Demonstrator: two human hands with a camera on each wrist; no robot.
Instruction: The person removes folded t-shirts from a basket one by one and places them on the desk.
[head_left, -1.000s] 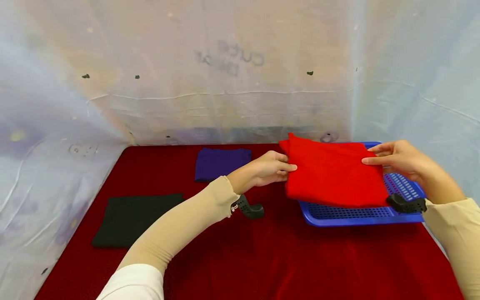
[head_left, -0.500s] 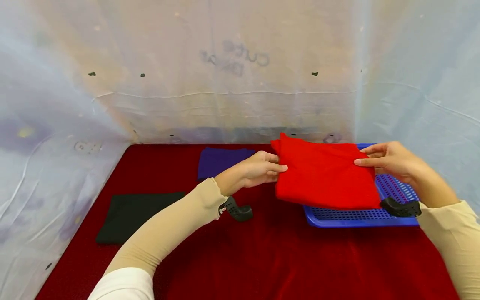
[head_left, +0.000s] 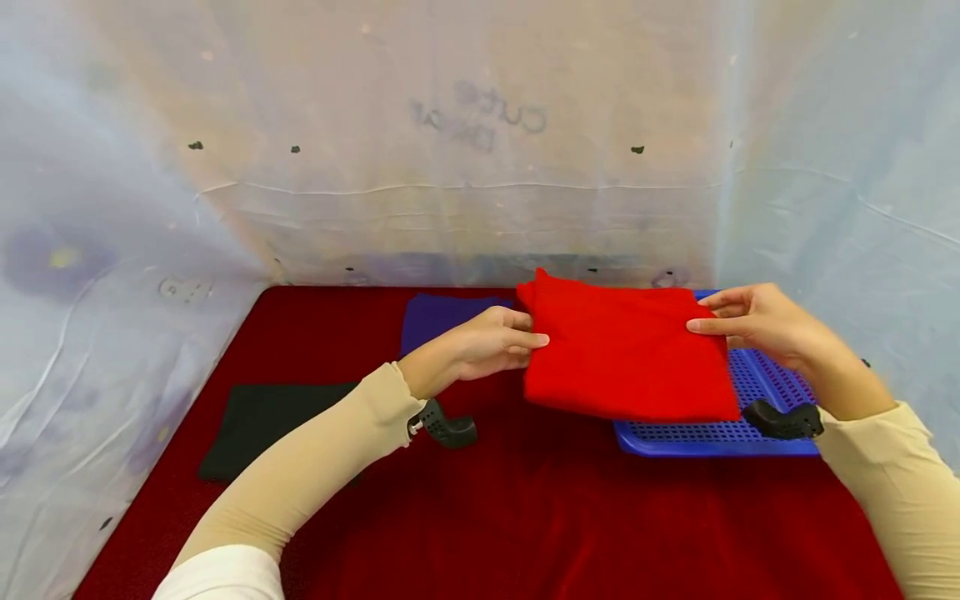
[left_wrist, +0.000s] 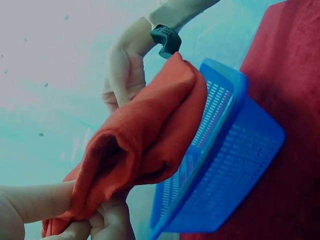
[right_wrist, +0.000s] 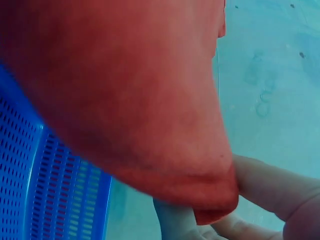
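Pinched at both ends: your left hand [head_left: 491, 342] grips left edge of folded red cloth [head_left: 622, 354], your right hand [head_left: 753, 323] grips right edge. Cloth lifted over left part of blue basket [head_left: 720, 435], far right. Black cloth [head_left: 262, 425] near left, purple cloth [head_left: 438, 317] far centre.

Both forearms are covered by close-fitting beige sleeves [head_left: 315, 467] that end at the wrists. Above the left elbow, a white upper sleeve [head_left: 221, 579] is seen. A black perforated strap [head_left: 448, 429] is worn at the left wrist, fastened by a small metal piece, and a matching black strap [head_left: 783, 421] at the right wrist. The left hand [head_left: 487, 346] and right hand [head_left: 757, 321] are left bare.
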